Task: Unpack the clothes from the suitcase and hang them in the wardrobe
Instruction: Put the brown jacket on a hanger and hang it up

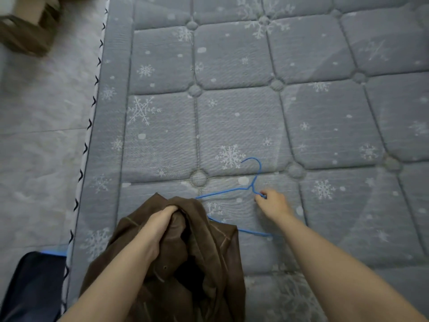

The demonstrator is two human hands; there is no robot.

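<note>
Two hands busy here: your left hand (166, 217) grips a bunched fistful of the brown jacket (197, 259), fingers curled into the fabric near what looks like the collar, and your right hand (270, 202) pinches the blue wire hanger (234, 190) just below its hook. The hanger lies flat on the mattress (325, 112), its far arm running under the jacket edge beside your left hand.

Risks, as I judge them: lift the hanger now and that buried arm may snag the fabric and drag the jacket along. The thin wire could twist in a fingertip pinch (weak hold). A balled-up grip hides the neck opening, so threading may go into a sleeve.

The dark suitcase (32, 287) sits on the floor, left of your left arm. Wardrobe not in view.
</note>
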